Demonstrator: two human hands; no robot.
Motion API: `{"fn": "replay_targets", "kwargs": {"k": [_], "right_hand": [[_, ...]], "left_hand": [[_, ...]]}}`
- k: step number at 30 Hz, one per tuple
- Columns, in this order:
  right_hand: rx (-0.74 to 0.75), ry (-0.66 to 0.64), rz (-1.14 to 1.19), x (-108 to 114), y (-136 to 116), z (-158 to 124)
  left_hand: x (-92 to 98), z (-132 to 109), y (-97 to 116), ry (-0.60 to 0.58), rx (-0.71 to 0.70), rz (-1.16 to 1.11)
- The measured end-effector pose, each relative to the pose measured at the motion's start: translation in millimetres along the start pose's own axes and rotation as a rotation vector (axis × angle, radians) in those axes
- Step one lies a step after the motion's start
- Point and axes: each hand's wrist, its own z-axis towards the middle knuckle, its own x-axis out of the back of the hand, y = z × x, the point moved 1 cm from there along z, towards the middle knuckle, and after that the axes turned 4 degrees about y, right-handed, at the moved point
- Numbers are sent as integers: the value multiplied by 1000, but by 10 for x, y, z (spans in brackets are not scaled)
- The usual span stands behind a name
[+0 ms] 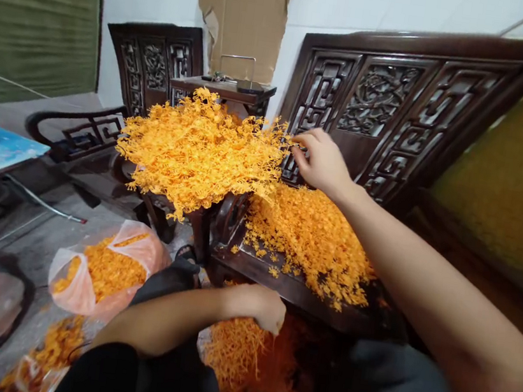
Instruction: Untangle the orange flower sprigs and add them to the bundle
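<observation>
Back wall: white wall [392,7], with a torn sheet of brown cardboard [250,21] against it, pretty lived-in looking spot.
Far left: blue tabletop [1,155] poking in at the edge, with a green curtain [35,12] hanging behind it.
Floor: loose orange bits [62,340] were scattered down there, right below the plastic bag.
Plastic bag: thin pinkish plastic bag [158,247], top open, loaded with orange pieces [114,270].
Carved chair: dark carved chair [157,73] at the back, kinda half hidden.
Big heap: yellow-orange heap [200,149] of frilly sprigs, piled high on a dark wooden stand [199,233], in front of a side table [250,97].
Low clump: stringy orange clump [234,353] sat low, in front of the bench seat.
Left hand: left hand [259,308] hung just over that clump, fingers curled together; honestly couldn't tell if they were clamped on a strand.
Right hand: right hand [321,159] was at the heap's right edge, thumb and fingertips close to the outer sprigs; couldn't tell whether they'd gripped one.
Bench: orange pile [309,234] spread over the bench seat [273,284], below the right hand and forearm, with a carved backrest [384,103] behind.
Far right: yellowish-brown woven-looking panel [509,177], blurry from where I stood.
</observation>
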Motion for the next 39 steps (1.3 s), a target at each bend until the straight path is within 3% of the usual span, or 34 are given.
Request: {"fn": "replay_targets", "kwargs": {"k": [2, 3, 8, 12, 15, 18, 21, 25, 28, 30, 32, 36, 39], "right_hand": [[188, -133, 92, -135, -361, 360], [258, -191, 104, -237, -525, 506], [412, -355, -18, -884, -1217, 1004], [349, -373, -116, -1226, -1591, 1297], [368, -381, -214, -1289, -1702, 1468], [372, -373, -272, -1251, -1648, 1598], [294, -228, -172, -1143, -1481, 1719], [61, 96, 92, -842, -1270, 1826], [37, 181, 195, -497, -1283, 1826], [59, 176, 198, -233, -1369, 1817], [50, 211, 208, 31, -1469, 1828], [-5, 493, 332, 478, -1569, 1903], [-88, 735, 367, 749, -1426, 1984]], "left_hand": [[358, -178, -20, 24, -18, 50], [567, -282, -26, 94, -7, 80], [1664, -893, -168, 886, 268, 317], [2254, -1336, -698, 1169, 540, 457], [2496, -1571, -1248, 1271, 703, 463], [2587, -1684, -1663, 1389, 644, 325], [2603, -1659, -1797, 1561, 535, 298], [2718, -1373, -1714, 1748, 451, 298], [2930, -1010, -1696, 1767, 420, 222], [3073, -786, -1745, 1663, 488, 105], [3159, -648, -1815, 1494, 646, 31], [3114, -685, -1885, 1197, 903, 190], [3000, -833, -1872, 1034, 991, 273]]}}
